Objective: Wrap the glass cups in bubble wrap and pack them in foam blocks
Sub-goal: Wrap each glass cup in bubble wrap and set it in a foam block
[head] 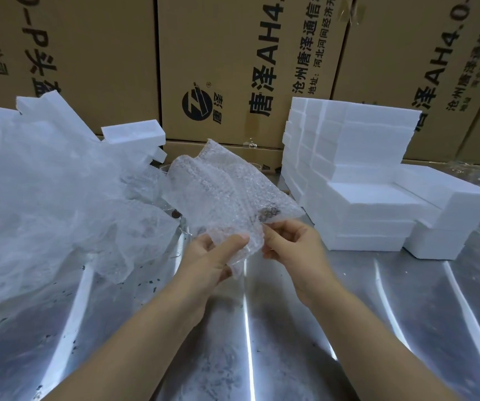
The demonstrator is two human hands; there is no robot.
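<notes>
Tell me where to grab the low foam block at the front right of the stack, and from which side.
Take the foam block across its short width, from above: it lies flat on the metal table, its front and right faces open. Its left side abuts the stack. Both hands now hold bubble wrap.

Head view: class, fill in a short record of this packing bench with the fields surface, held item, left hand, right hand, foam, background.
surface: shiny metal table
held item: bubble wrap sheet, lifted off the table
left hand: pinches the sheet's near edge
right hand: pinches the same edge, beside the left
foam: white foam blocks stacked at right; more at left behind a clear plastic heap
background: printed cardboard boxes
</notes>
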